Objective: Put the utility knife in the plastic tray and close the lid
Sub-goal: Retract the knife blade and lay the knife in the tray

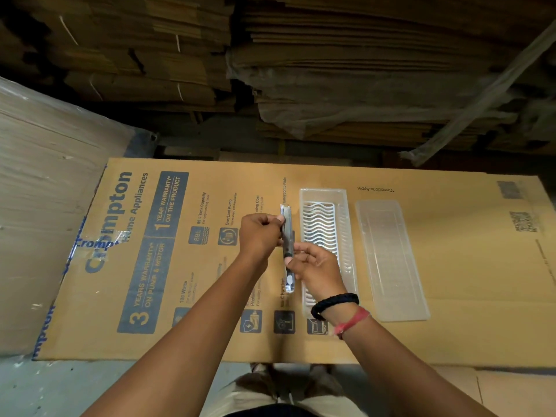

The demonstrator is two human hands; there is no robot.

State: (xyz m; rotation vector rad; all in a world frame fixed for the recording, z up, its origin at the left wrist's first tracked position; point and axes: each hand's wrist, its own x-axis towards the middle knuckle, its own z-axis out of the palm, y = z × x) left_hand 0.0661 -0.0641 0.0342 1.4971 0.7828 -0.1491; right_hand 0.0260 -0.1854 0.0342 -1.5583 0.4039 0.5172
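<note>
A long metal utility knife (286, 224) is held lengthwise above the flat printed carton, just left of the tray. My left hand (260, 236) pinches its far part. My right hand (317, 270) grips its near part, with a black band and a red thread at that wrist. The clear plastic tray (343, 224) lies open on the carton and has a white wavy insert (319, 227) inside it. The clear lid (391, 260) lies flat on the carton to the right of the tray, apart from it.
The flattened Crompton carton (168, 251) serves as the work surface. A wrapped stack of board (45, 191) rises at the left. Tall piles of folded cardboard (301, 55) fill the back. Grey floor (60, 386) shows at the near edge.
</note>
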